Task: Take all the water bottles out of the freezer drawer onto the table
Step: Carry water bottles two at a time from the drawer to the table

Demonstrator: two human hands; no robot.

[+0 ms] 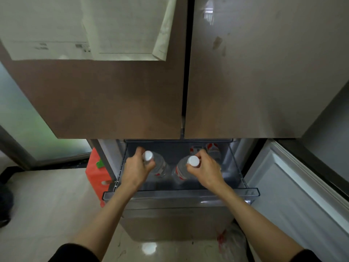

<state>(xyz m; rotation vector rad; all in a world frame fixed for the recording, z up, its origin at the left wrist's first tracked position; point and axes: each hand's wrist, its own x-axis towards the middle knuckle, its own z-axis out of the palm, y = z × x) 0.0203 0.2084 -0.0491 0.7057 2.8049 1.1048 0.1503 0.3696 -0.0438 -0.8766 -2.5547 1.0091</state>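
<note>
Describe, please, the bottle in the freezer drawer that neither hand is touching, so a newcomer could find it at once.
Start at the open freezer drawer below the two brown fridge doors. Go to its far right corner, behind the right hand. There lies a third bottle, partly hidden, showing only its red-and-white label; unlike the two white-capped bottles held by the left hand and the right one, it is ungripped.

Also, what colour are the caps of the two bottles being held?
White, both caps, clearest in the head view.
</note>
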